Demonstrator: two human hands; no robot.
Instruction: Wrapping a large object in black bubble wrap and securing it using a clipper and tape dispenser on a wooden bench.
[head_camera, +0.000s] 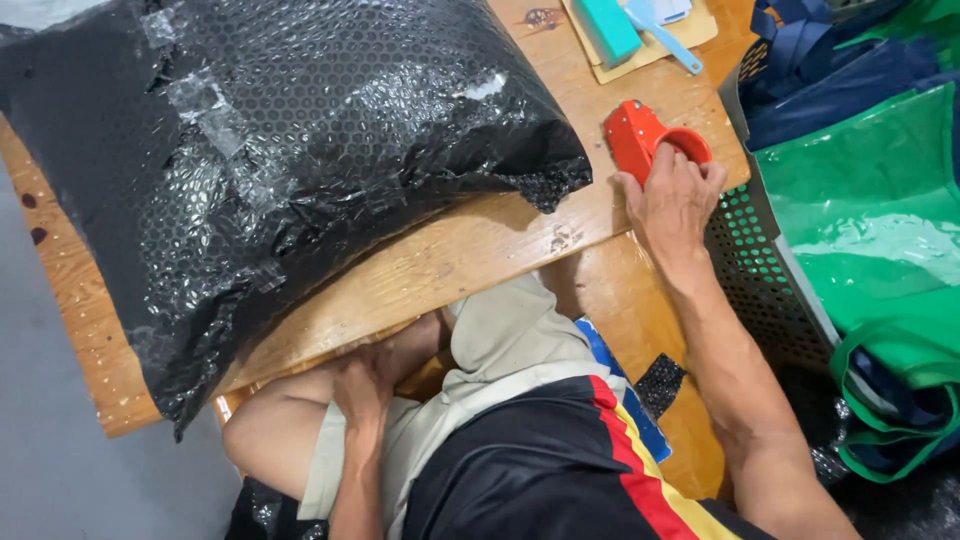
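Wooden table (470, 260) | right hand (672, 200) grip closed on red tape dispenser (640, 135), long axis up-left | left hand (362, 385) grip unclear

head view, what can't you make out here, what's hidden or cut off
- Contents of the black bubble-wrap parcel: hidden by its opaque wrap; its top left corner is cut by the frame edge.
- Left hand: fingers tucked under the table edge at the knee, so any grip is unclear.
- Red tape dispenser: its near side is covered by the right hand.
- Green bags in the basket: cut off at the right edge.
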